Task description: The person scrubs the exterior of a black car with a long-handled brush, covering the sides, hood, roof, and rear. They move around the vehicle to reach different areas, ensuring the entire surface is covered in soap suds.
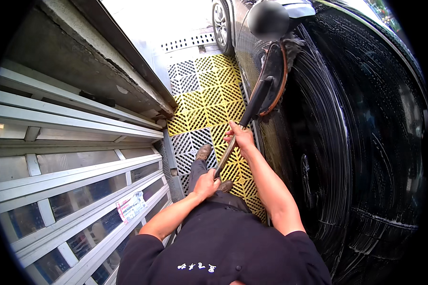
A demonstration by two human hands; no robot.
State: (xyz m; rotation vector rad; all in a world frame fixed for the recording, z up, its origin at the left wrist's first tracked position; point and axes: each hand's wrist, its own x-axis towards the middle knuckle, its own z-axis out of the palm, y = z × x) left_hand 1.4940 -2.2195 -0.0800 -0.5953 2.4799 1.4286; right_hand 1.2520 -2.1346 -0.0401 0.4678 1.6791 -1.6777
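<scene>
My left hand point(207, 183) grips the lower end of a metal pole just in front of my waist. Farther up the same pole, my right hand point(241, 137) holds it, thumb along the shaft. The pole leads to a long-handled wash mop point(267, 80) with a black back, an orange-brown edge and grey fringe. Its head lies against the side of a black car point(328, 117), near the mirror. Curved streaks of white suds cover the car's dark panels and windows. A blurred round patch hides what is just beyond the mop head.
Yellow and grey slatted plastic floor tiles point(203, 107) lie under my feet. Close on the left stand a white metal-framed glazed door point(75, 167), bearing a torn printed sticker point(131, 207), and a concrete ledge point(103, 53). A car wheel point(222, 25) stands at the passage's far end.
</scene>
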